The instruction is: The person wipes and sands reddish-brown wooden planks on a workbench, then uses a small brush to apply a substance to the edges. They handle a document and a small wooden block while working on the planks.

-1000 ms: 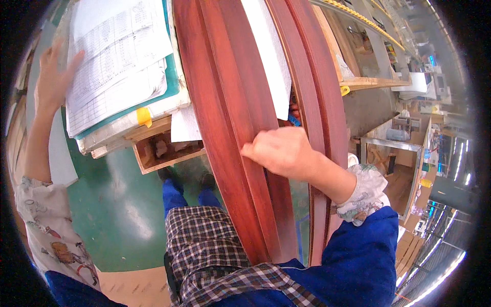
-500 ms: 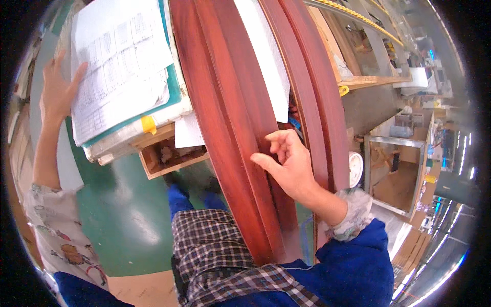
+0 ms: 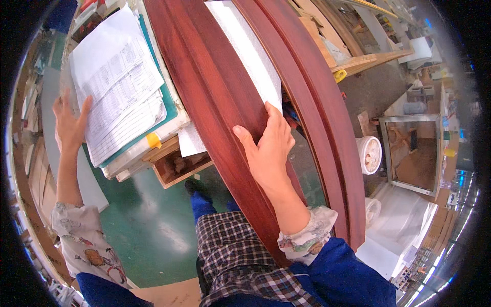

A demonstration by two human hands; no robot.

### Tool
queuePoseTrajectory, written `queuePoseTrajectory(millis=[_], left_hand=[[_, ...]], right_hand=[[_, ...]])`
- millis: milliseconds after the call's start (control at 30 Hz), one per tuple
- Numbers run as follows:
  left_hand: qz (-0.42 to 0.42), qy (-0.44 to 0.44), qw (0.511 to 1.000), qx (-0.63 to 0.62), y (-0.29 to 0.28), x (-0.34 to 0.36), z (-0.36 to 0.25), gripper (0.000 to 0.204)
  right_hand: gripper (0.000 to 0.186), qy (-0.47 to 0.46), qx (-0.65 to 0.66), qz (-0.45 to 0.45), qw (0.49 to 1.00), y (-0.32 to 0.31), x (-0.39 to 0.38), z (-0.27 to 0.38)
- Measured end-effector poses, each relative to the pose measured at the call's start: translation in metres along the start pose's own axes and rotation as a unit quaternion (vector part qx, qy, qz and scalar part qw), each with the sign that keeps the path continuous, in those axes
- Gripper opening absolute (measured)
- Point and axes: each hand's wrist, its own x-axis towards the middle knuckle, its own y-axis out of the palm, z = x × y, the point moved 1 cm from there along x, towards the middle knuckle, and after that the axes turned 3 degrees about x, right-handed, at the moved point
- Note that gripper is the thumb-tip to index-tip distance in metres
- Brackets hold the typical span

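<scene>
My right hand (image 3: 271, 148) lies on a dark red wooden plank (image 3: 215, 87) with a groove along its length. Its thumb is spread across the plank's face, and its fingers reach the right edge, where the lower fingertips are partly hidden. To the left, my left hand (image 3: 71, 120) is raised with fingers apart beside a stack of printed sheets (image 3: 117, 77) and holds nothing. A second dark red plank (image 3: 312, 97) runs alongside to the right. White sheet material (image 3: 250, 51) shows between the two planks.
Under the papers are a teal board (image 3: 166, 105) and an open wooden drawer (image 3: 181, 169). On the right stand a white bucket (image 3: 369, 155), a metal-framed box (image 3: 414, 153) and a wooden frame (image 3: 363, 64). The floor (image 3: 153, 230) is green.
My right hand has come down from a loose curl onto the plank and its fingers have straightened. My left hand stays spread beside the papers. The whole view has shifted slightly.
</scene>
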Motion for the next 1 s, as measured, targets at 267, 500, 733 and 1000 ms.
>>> queuePoseTrajectory(millis=[267,500,733,1000], left_hand=[[0.001,0.007,1.000,0.012,-0.002,0.000,0.002,0.083],[0.009,-0.004,1.000,0.007,-0.002,0.000,0.007,0.083],[0.023,-0.003,1.000,0.002,-0.010,-0.001,-0.006,0.083],[0.030,-0.006,1.000,-0.008,-0.009,-0.004,-0.004,0.083]], right_hand=[[0.080,0.003,-0.038,-0.032,0.999,0.005,0.000,-0.002],[0.082,0.023,-0.057,0.007,0.998,-0.007,-0.029,-0.007],[0.082,0.001,-0.053,-0.060,0.997,0.014,0.010,0.007],[0.081,0.034,-0.045,-0.007,0.998,-0.006,-0.025,-0.011]])
